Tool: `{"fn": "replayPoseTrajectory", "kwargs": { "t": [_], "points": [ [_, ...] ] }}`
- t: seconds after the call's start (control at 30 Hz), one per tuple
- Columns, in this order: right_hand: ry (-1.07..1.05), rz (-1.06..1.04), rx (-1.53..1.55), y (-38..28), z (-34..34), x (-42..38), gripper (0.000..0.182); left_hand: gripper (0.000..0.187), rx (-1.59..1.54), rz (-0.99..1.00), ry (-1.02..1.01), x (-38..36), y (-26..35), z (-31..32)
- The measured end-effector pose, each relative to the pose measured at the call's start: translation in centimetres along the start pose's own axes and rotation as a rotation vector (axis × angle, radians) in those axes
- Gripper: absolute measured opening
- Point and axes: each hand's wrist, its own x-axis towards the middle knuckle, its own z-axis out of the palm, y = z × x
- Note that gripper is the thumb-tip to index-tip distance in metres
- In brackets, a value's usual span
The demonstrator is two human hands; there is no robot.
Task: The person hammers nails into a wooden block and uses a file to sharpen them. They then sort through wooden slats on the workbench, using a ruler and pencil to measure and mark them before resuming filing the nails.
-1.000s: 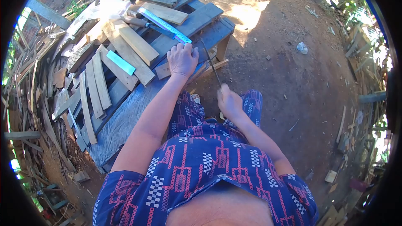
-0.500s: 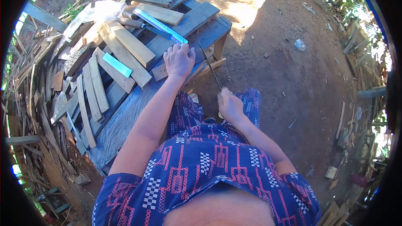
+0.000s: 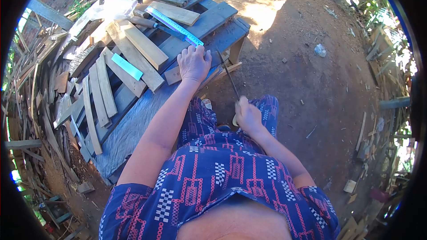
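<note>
Pressing palm-down on a small wood piece [image 3: 174, 74] at the near edge of the workbench [image 3: 213, 20], the left hand [image 3: 193, 63] lies flat with fingers spread forward, not curled around anything; the piece lies under the heel of the hand and juts out toward the left; the right hand [image 3: 248, 115] is clenched around the handle of a saw [image 3: 229, 74], held low in front of the patterned clothing; the saw's thin dark blade runs with its long axis from the fist up and slightly left, its far tip pointing away from the person and reaching the bench edge just beside the left hand's fingers; whether the blade touches the wood there I cannot tell; a metal ruler [image 3: 175, 26] lies diagonally on the bench beyond the left hand, its near end close to the fingertips; several planks [image 3: 133, 55] lie stacked to the left, a turquoise strip [image 3: 127, 66] resting on one; bare dirt ground [image 3: 320, 89] spreads to the right.
</note>
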Motion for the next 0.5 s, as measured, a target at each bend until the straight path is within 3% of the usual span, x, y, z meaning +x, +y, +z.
{"fn": "replayPoseTrajectory", "kwargs": {
  "t": [0.07, 0.23, 0.4, 0.5],
  "points": [
    [0.087, -0.090, -0.018, -0.6, 1.2, 4.0, 0.018, 0.022, -0.001, 0.015, 0.043, 0.2, 0.1, 0.1],
    [0.131, -0.070, -0.020, -2.5, 1.8, 9.1, 0.018, 0.022, 0.021, -0.018, -0.015, 0.4, 0.2, -0.2],
    [-0.020, -0.002, -0.031, 0.1, 0.6, 0.0, 0.018, 0.022, -0.002, -0.022, -0.030, 0.3, 0.2, -0.4],
    [-0.028, 0.025, 0.009, 0.3, 0.1, -1.0, 0.019, 0.023, -0.014, -0.014, 0.002, 0.3, 0.1, 0.0]
  ]
}}
